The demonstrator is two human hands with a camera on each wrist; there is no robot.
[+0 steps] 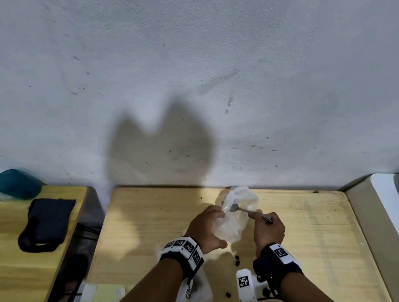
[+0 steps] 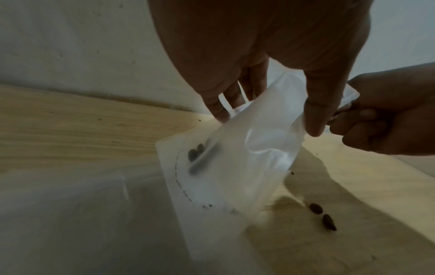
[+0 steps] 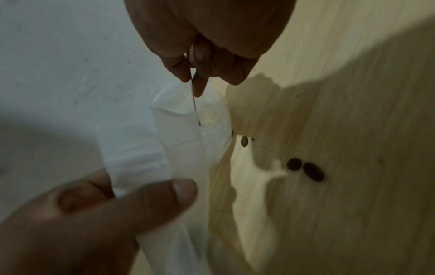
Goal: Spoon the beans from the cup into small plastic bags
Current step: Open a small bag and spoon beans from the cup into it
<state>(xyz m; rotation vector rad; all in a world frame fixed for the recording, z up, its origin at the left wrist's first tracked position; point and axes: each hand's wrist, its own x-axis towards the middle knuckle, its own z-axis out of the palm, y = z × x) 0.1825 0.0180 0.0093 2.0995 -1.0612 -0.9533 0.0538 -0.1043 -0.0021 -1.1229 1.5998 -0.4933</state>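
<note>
Over the wooden table (image 1: 300, 226), my left hand (image 1: 211, 223) pinches the rim of a small clear plastic bag (image 1: 237, 218) and holds it up. In the left wrist view the thumb and fingers (image 2: 313, 111) grip the bag (image 2: 235, 167), and a few dark beans (image 2: 195, 153) show through it. My right hand (image 1: 266, 226) pinches the handle of a metal spoon (image 1: 241, 209) whose bowl is inside the bag's mouth. The thin handle (image 3: 194, 96) runs down from my right fingers into the bag (image 3: 188, 145). A teal cup (image 1: 14, 183) stands far left.
Loose beans (image 1: 237, 261) lie on the table below the bag, and another bean (image 1: 228, 295) lies nearer me. A translucent whitish object (image 1: 201, 291) sits under my left forearm. A dark pouch (image 1: 46, 223) rests on the left table. A white appliance edge (image 1: 398, 228) borders the right.
</note>
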